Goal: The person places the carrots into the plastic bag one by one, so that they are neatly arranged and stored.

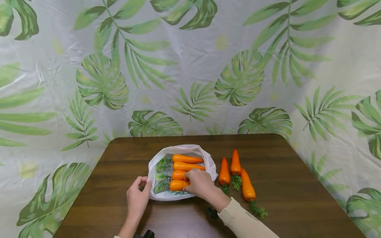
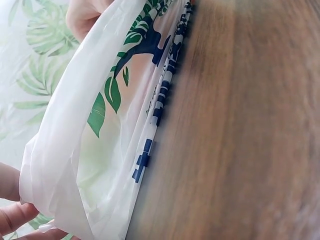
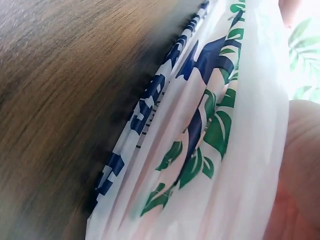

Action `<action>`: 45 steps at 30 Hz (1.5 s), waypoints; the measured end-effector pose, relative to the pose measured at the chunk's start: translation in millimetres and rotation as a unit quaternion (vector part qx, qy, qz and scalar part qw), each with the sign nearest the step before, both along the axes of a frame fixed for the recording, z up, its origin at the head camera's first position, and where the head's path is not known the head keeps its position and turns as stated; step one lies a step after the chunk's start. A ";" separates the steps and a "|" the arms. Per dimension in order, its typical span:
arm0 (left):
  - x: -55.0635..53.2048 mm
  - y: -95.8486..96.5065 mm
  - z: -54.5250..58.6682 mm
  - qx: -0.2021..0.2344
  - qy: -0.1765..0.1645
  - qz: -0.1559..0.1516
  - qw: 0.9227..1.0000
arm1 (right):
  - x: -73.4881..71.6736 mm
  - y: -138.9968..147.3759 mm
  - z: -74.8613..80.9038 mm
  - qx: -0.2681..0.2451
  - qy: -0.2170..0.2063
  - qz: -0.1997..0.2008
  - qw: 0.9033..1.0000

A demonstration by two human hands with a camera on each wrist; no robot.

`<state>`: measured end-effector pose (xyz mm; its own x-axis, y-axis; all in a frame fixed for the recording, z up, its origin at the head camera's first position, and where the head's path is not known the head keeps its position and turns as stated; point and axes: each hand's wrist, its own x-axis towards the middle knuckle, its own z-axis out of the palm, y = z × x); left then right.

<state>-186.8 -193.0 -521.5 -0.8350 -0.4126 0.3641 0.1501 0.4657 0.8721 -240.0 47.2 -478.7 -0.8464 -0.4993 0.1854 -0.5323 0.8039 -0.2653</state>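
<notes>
A white plastic bag (image 1: 152, 165) with a green and blue print lies on the table, its mouth spread wide. Inside, several toy carrots (image 1: 187, 159) lie side by side, leafy tops to the left. My left hand (image 1: 138, 195) pinches the bag's left rim, and its fingers (image 2: 17, 217) show at the plastic edge in the left wrist view. My right hand (image 1: 200, 182) reaches over the right rim and grips the nearest carrot (image 1: 177, 185) by its tapered end. That hand hides the tips of the two nearer carrots.
Three more toy carrots, one upper (image 1: 235, 162), one left (image 1: 224, 172) and one lower right (image 1: 247, 185), lie on the brown wooden table (image 1: 125, 158) right of the bag. A leaf-patterned sheet (image 1: 190, 66) hangs behind the table.
</notes>
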 end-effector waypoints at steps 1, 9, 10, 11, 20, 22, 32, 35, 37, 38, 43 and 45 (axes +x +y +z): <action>-0.1 0.0 -0.3 -0.003 -0.001 0.001 1.000 | 0.1 0.4 -0.1 -0.001 -0.001 0.000 1.000; -0.7 -0.7 0.0 -0.010 0.001 0.008 1.000 | 1.5 4.5 4.7 -0.012 -0.001 0.012 1.000; -0.8 -0.4 0.3 -0.011 0.002 0.006 1.000 | 1.4 5.1 4.8 -0.010 -0.001 0.014 1.000; -1.0 -0.1 0.5 -0.012 0.003 0.005 1.000 | 1.3 5.8 4.9 -0.008 -0.002 0.014 1.000; -2.4 0.0 -0.3 -0.014 0.000 0.006 1.000 | 3.0 11.8 12.8 -0.002 -0.012 0.014 1.000; -2.7 0.1 -0.3 -0.014 -0.001 0.006 1.000 | 3.7 14.6 17.4 -0.008 -0.014 0.013 1.000; -2.9 0.3 0.4 -0.018 0.008 0.007 1.000 | 5.9 36.3 43.6 -0.053 -0.031 -0.020 0.998; -2.2 0.0 -0.4 -0.021 0.008 0.010 1.000 | 7.6 43.7 49.5 -0.074 -0.042 -0.027 0.996; -1.5 0.1 -1.0 -0.023 0.007 0.012 1.000 | 9.1 49.1 52.7 -0.090 -0.055 -0.034 0.994; -1.2 0.1 -1.4 -0.023 0.006 0.012 1.000 | 9.7 52.0 53.9 -0.096 -0.062 -0.039 0.993; -0.1 0.8 -1.7 -0.020 0.001 0.009 1.000 | 12.9 67.6 58.3 -0.125 -0.078 -0.077 0.986; -0.6 0.8 -1.6 -0.019 0.001 0.008 1.000 | 13.3 74.7 59.2 -0.135 -0.074 -0.089 0.984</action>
